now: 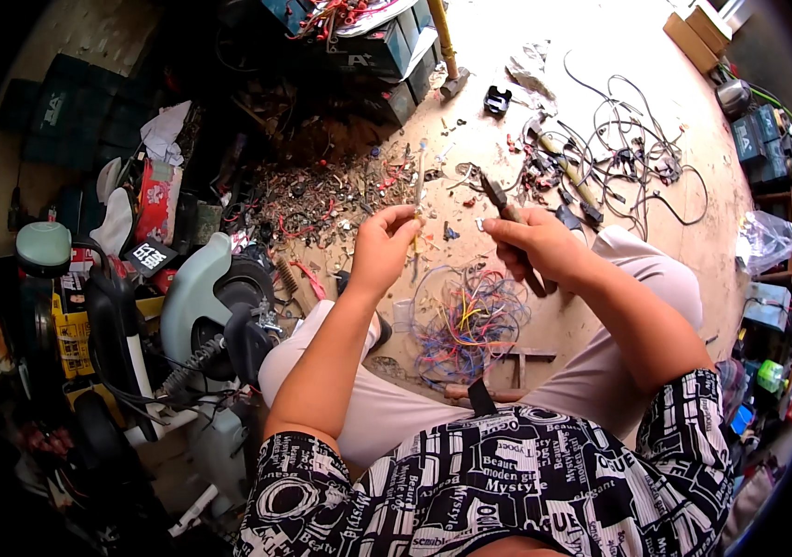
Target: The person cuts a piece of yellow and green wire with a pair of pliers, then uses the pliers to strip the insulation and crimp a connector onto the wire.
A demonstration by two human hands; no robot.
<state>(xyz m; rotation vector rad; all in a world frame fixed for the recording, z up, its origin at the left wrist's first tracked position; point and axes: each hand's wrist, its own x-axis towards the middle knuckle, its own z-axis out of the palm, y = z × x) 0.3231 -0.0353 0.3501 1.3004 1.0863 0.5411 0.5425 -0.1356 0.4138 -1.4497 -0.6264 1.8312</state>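
Observation:
My left hand (pixel 383 249) is closed in a pinch over the littered floor. Something small and yellowish shows at its fingertips, too small to name; a thin pale strip (pixel 421 176) shows just beyond them. My right hand (pixel 540 245) is wrapped round a pair of dark pliers (pixel 496 194), whose jaws point up and away to the left. The pliers' handles reach below the palm. Between my knees, below both hands, lies a tangled heap of thin coloured wires (pixel 470 320), blue, red, yellow and pale.
Small scraps (pixel 321 200) cover the floor ahead left. Black cables (pixel 632 139) coil at far right. A hammer (pixel 453 82) stands beside stacked dark batteries (pixel 382 56). A grey-green scooter part (pixel 193 297) is close on my left; a clear plastic bag (pixel 767 241) lies right.

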